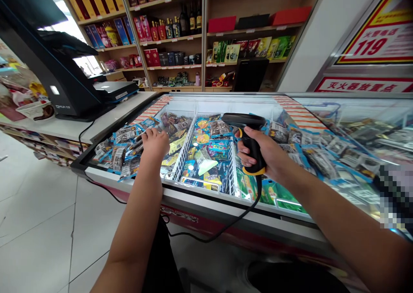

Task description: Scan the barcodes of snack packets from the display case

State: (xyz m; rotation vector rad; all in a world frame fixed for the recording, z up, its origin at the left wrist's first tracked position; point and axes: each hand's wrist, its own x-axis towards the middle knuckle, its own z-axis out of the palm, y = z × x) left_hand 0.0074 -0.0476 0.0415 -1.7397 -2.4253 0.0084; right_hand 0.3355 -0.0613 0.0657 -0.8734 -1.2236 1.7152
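My right hand (pixel 254 149) grips the handle of a black and yellow barcode scanner (pixel 244 120), its head pointing left above the freezer. A black cable (pixel 222 232) runs down from the handle and loops in front of the freezer. My left hand (pixel 155 143) is closed, fingers curled, at the right side of a pile of blue-edged snack packets (pixel 118 157) on the glass. What its fingers hold, if anything, is hidden. More such packets (pixel 319 160) lie on the right, beyond my right hand.
The chest freezer (pixel 206 201) holds wire baskets (pixel 185 153) with colourful packs under the glass. At left, a black checkout machine (pixel 69 93) stands on a white counter (pixel 125 112). Shelves (pixel 171 41) with boxes and bottles line the back. A dark screen (pixel 250 75) rises behind the freezer.
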